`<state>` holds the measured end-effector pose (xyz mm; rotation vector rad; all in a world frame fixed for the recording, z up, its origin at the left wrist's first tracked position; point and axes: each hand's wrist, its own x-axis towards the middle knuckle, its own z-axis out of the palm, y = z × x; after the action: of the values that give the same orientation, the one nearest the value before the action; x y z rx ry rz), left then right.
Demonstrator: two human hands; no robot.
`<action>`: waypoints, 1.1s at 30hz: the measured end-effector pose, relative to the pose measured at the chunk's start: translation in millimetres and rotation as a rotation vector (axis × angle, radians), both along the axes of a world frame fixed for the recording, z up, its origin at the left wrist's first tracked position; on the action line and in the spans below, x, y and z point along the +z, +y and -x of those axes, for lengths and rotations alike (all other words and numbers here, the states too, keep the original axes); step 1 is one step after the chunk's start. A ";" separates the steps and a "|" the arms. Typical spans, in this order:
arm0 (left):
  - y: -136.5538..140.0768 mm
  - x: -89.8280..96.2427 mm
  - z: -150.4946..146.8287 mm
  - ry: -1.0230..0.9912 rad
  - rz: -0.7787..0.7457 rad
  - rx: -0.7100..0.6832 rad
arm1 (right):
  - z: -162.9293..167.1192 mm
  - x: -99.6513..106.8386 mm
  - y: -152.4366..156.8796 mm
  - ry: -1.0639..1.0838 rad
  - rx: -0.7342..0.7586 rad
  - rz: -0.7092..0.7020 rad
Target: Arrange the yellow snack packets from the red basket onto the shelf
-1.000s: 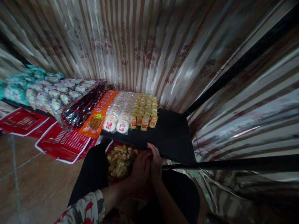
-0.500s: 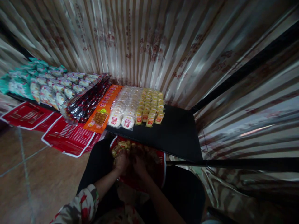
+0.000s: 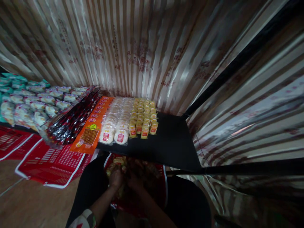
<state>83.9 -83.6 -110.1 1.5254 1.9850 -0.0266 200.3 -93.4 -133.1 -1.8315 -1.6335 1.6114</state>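
Both of my hands are down inside a red basket with a white rim, held between my knees under the shelf's front edge. My left hand is among small yellow wrapped snacks, its fingers curled against them. My right hand lies beside it in deep shadow, and its fingers cannot be made out. Darker packets fill the basket's right part. On the black shelf above stand rows of yellow wrapped snacks, next to rows of round white packaged crackers.
Left along the shelf lie an orange snack bag, a pile of dark red shiny packets, and white and green packets. Red baskets stand below them. A striped curtain hangs behind, with dark metal bars at the right.
The view has shifted, so the shelf goods appear lower and further left. Both hands stay in the basket, with only small movement among the packets.
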 end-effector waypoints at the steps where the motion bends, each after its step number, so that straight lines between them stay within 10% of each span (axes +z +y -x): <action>1: -0.5 -0.4 -0.5 0.004 -0.014 -0.009 | -1.0 1.8 -0.9 -0.025 -0.013 0.015; 17: -21.1 14.9 -2.1 -0.288 -0.372 0.270 | 10.7 30.8 -7.4 0.340 -0.449 -0.281; 33: -41.9 90.7 -63.9 -0.602 -0.437 0.225 | -62.8 86.9 -31.4 0.176 -0.416 -0.429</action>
<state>147.8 -125.5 -19.4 1.3291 1.7039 0.9032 263.1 -124.8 -46.2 -1.6146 -1.2879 1.1082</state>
